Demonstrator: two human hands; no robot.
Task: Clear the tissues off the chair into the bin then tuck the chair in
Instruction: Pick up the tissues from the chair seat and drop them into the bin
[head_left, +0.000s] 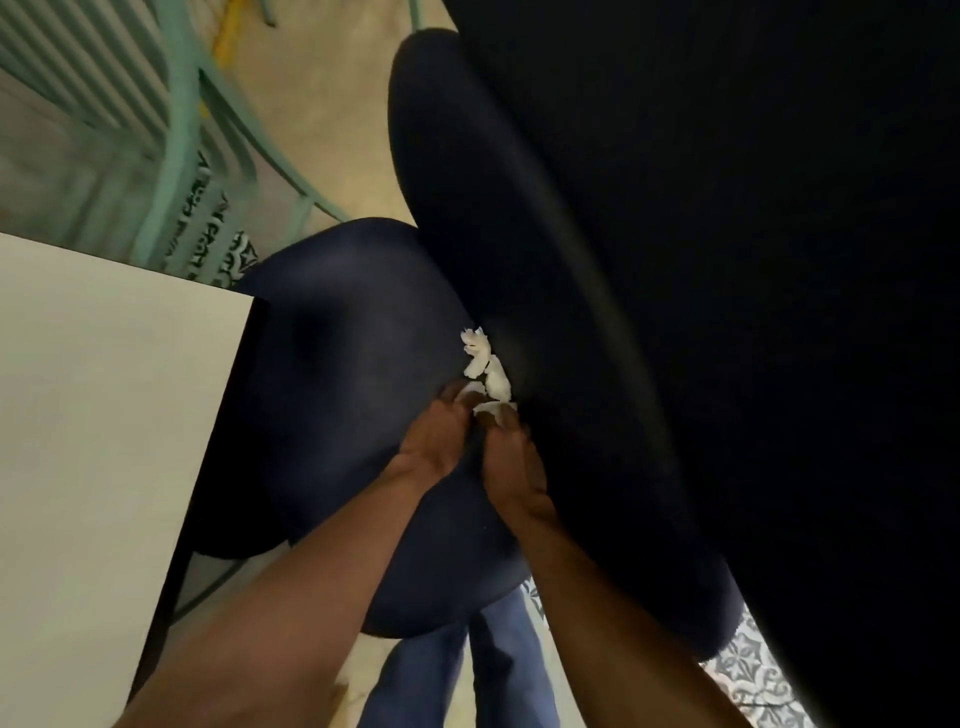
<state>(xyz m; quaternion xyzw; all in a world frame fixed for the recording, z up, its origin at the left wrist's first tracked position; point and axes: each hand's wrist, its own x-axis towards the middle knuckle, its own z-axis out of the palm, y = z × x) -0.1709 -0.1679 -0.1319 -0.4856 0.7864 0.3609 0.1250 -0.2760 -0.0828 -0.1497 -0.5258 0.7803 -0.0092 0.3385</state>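
The left hand and right hand both pinch one crumpled tissue clump. It lies on one navy chair.

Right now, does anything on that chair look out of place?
Yes: crumpled white tissues lie wedged where the seat meets the backrest, litter on a chair. The left hand and right hand pinch the nearest.

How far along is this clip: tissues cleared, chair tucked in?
Nothing looks finished yet. In hand: the left hand and right hand pinch the nearest white tissues, which lie where the navy chair seat meets its backrest. Left: lifting them off, binning them (no bin in view), and tucking the chair under the white table.
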